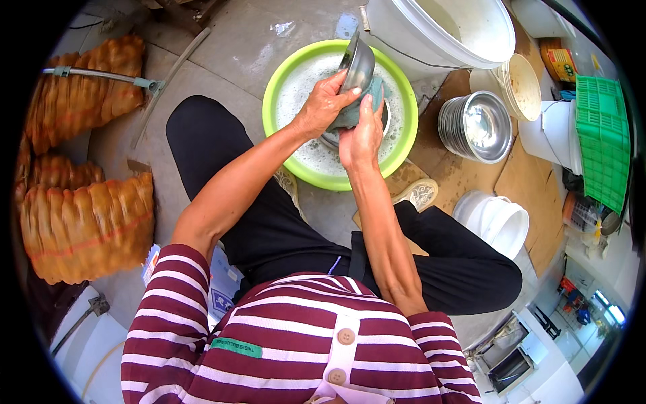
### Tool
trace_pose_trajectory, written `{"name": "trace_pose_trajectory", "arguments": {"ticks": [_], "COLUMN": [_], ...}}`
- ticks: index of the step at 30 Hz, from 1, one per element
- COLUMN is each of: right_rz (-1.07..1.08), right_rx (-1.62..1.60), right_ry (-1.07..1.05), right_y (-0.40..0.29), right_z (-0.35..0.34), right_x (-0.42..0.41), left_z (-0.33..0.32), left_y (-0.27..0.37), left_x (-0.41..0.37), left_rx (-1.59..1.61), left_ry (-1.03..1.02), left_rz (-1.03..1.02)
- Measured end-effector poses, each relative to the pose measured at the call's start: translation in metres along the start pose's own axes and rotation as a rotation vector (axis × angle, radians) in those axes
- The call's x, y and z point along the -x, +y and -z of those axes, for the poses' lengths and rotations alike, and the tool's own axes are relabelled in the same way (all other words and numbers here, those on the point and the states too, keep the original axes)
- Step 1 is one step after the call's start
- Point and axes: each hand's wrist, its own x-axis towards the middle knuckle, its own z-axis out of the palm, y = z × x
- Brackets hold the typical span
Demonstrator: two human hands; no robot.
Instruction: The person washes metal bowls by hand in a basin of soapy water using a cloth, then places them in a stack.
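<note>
My left hand [325, 103] grips a stainless steel bowl [361, 61], tilted on its side above soapy water. A wet grey-green cloth [349, 119] is bunched against the bowl, and my right hand [364, 132] holds it there with the fingers pointing up. Below both hands stands a lime-green plastic basin [270, 108] full of white suds. Another steel bowl [330, 139] sits in the basin, mostly hidden by my hands and the cloth.
Nested steel bowls [487, 127] lean in a stack on cardboard at the right. Behind the basin stands a large white bucket [398, 38]. White pails [507, 230] and a green crate [603, 141] line the right. Orange mesh sacks [91, 227] and a squeegee [171, 83] are at the left.
</note>
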Motion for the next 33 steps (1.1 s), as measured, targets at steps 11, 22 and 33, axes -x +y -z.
{"name": "trace_pose_trajectory", "arguments": {"ticks": [11, 22, 33], "right_rz": [0.092, -0.051, 0.097], "right_rx": [0.604, 0.926, 1.508], "right_ry": [-0.107, -0.038, -0.196], "right_y": [-0.051, 0.007, 0.03], "right_z": [0.007, 0.086, 0.117], "right_x": [-0.081, -0.085, -0.098], "left_z": [-0.004, 0.026, 0.036], "left_y": [0.01, 0.04, 0.039], "left_x": [0.021, 0.01, -0.002], "left_rx": [0.12, 0.408, 0.316], "left_ry": [-0.105, 0.117, 0.187], "left_rz": [0.161, 0.022, 0.108]}}
